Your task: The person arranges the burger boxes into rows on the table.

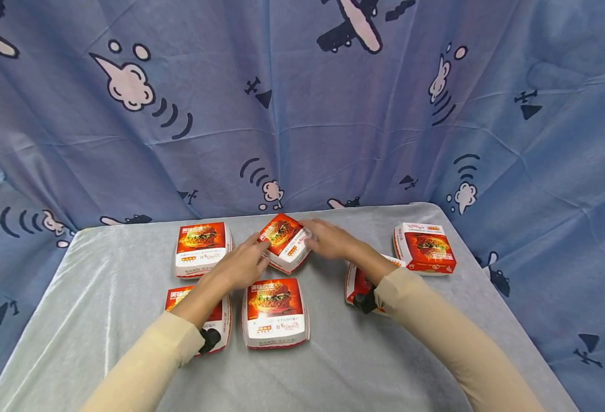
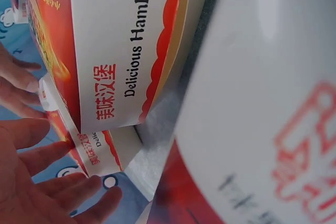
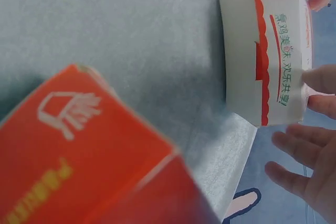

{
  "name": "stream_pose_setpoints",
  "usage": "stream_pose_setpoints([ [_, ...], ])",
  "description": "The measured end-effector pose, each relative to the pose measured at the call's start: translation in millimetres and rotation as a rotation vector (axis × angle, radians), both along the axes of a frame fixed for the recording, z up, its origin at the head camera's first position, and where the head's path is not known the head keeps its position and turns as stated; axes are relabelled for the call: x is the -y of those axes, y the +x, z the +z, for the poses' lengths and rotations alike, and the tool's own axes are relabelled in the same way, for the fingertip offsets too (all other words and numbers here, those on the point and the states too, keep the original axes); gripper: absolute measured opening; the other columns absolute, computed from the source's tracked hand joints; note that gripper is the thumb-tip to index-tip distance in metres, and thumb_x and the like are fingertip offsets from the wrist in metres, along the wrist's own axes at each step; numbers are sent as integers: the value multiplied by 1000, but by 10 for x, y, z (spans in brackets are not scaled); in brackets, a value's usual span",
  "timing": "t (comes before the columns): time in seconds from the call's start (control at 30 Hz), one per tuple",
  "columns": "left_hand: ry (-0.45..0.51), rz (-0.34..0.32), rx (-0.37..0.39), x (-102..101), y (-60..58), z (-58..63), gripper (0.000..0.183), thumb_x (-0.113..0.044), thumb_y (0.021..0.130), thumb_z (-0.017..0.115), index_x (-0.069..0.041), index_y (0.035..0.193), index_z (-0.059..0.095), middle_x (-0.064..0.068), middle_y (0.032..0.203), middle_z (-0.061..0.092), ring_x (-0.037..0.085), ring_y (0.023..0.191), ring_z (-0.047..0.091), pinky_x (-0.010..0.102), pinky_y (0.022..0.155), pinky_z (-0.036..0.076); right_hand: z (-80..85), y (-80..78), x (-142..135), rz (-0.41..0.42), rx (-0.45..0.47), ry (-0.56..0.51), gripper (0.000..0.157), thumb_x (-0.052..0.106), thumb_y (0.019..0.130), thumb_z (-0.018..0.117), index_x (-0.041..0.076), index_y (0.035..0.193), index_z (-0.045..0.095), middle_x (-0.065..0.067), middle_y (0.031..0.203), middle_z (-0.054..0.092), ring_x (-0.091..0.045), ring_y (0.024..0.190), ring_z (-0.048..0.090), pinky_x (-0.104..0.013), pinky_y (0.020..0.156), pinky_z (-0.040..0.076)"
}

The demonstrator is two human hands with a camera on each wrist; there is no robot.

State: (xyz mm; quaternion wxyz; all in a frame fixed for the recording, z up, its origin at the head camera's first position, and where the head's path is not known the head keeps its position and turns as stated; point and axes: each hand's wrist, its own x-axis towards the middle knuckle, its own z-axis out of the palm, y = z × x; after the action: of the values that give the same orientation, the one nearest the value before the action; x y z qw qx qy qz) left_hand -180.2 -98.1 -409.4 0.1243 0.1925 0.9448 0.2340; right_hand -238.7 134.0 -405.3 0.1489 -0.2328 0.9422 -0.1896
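Observation:
A red and white hamburger box [image 1: 283,236] sits askew at the back middle of the table, between both hands. At its left side, my left hand [image 1: 245,263] touches it with fingertips. My right hand [image 1: 329,237] touches its right side near the back corner. In the left wrist view, the left hand [image 2: 58,177] has its fingers spread beside the box [image 2: 102,153]. The right wrist view shows the right hand [image 3: 310,156] with fairly straight fingers along the box's upper edge [image 3: 268,56].
Similar boxes stand at the back left [image 1: 201,243], front middle [image 1: 275,312] and far right [image 1: 428,249]. Another box [image 1: 225,326] is partly hidden under my left forearm, one more [image 1: 352,283] under my right. A blue patterned curtain [image 1: 302,114] hangs behind the grey-covered table [image 1: 333,366].

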Motion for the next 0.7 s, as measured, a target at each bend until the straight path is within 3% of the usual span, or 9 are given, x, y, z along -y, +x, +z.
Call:
stream_pose_setpoints([
  [0.2, -17, 15, 10, -20, -1, 9, 51, -22, 102, 51, -1, 148, 44, 26, 159, 24, 41, 143, 32, 59, 109, 33, -4, 25, 5, -47, 17, 53, 59, 25, 100, 58, 8, 152, 38, -17, 144, 52, -29, 117, 56, -50, 97, 46],
  [0.37, 0, 24, 0, -33, 8, 11, 51, -22, 102, 50, -6, 150, 44, 24, 160, 23, 41, 143, 33, 60, 108, 34, -19, 56, 23, -66, -17, 83, 59, 29, 99, 60, 9, 151, 41, -17, 140, 56, -30, 116, 59, -53, 97, 46],
  [0.53, 8, -12, -32, -58, 24, -11, 47, -21, 101, 52, -12, 147, 51, 23, 158, 28, 39, 141, 37, 57, 107, 38, -37, 89, 54, -65, -49, 85, 59, 31, 98, 62, 8, 149, 44, -16, 133, 61, -28, 102, 62, -51, 89, 49],
  [0.7, 3, -14, -36, -62, 33, -22, 45, -21, 100, 52, -9, 144, 54, 24, 159, 28, 40, 140, 38, 56, 107, 38, -36, 108, 87, -63, -57, 75, 51, 29, 100, 58, 8, 144, 48, -15, 126, 64, -25, 99, 62, -48, 85, 51],
])
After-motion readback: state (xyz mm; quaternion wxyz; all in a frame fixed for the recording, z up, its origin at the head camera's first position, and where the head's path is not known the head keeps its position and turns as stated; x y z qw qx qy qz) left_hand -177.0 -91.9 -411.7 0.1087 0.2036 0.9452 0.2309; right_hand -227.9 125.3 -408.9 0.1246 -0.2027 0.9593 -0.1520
